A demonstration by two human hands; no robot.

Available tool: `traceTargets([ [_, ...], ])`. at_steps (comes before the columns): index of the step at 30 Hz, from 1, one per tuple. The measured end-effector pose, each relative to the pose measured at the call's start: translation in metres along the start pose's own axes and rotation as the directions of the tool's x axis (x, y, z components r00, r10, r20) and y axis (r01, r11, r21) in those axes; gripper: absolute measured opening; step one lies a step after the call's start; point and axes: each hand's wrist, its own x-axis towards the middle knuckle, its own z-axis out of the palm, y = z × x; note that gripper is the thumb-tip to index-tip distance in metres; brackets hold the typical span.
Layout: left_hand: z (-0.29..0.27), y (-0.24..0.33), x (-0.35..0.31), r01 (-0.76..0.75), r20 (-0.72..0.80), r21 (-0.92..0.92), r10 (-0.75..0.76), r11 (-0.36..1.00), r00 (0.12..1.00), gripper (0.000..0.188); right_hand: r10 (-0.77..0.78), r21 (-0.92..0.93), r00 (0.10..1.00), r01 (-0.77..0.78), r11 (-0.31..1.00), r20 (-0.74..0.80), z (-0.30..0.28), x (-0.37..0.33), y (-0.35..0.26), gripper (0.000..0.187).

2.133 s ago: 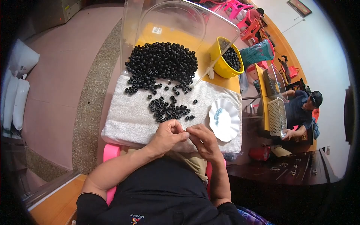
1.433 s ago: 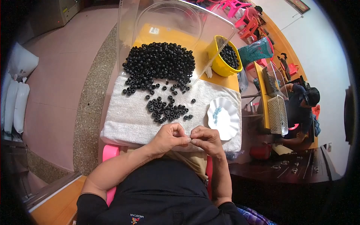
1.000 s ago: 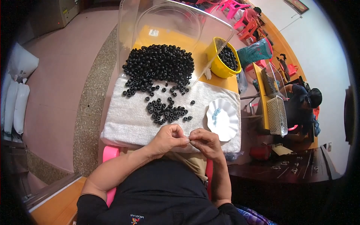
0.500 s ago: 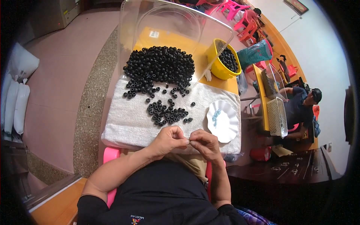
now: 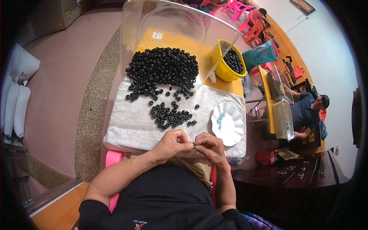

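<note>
Over the near edge of a white towel (image 5: 126,126), my left hand (image 5: 174,144) and my right hand (image 5: 209,148) meet, thumbs and forefingers pinched tip to tip. Whatever is between the fingertips is too small and covered to make out. Just beyond them lies a loose cluster of small black ring-shaped pieces (image 5: 170,115) with holes. A much larger heap of black pieces (image 5: 165,67) sits farther back, spilling onto the towel. Beside my right hand is a white scalloped plate (image 5: 234,128) holding tiny light-blue bits (image 5: 220,120).
A clear plastic bin (image 5: 172,23) stands around the heap on a yellow tabletop (image 5: 237,87). At the right is a yellow tub (image 5: 226,72) with black pieces inside. Another person (image 5: 308,105) sits farther right at a table with a white basket (image 5: 284,120). White sacks (image 5: 21,107) stand at far left.
My hands keep the same pinch, with hardly any shift. The person at the right has moved an arm and turned slightly; pieces and plate stay put.
</note>
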Motion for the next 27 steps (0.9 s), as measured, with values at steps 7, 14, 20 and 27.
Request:
traceTargets([
  [7,0.000,0.000,0.000,-0.029,0.003,0.005,0.029,1.000,1.000,0.015,0.048,-0.026,0.999,-0.048,0.999,-0.009,0.001,0.001,-0.003,0.008],
  [14,0.000,0.000,0.000,-0.047,0.004,0.025,0.047,0.999,0.999,0.015,0.050,-0.047,0.998,-0.051,0.998,-0.025,0.005,0.000,-0.005,0.008],
  [20,0.001,0.001,0.000,-0.050,-0.038,0.012,0.050,0.999,0.998,0.016,-0.137,-0.311,0.989,0.112,0.944,-0.057,0.012,0.000,-0.007,0.011],
  [27,0.001,0.000,0.000,-0.031,-0.056,-0.021,0.030,0.999,0.998,0.016,-0.138,-0.322,0.989,0.112,0.940,-0.060,0.012,0.001,-0.009,0.014],
])
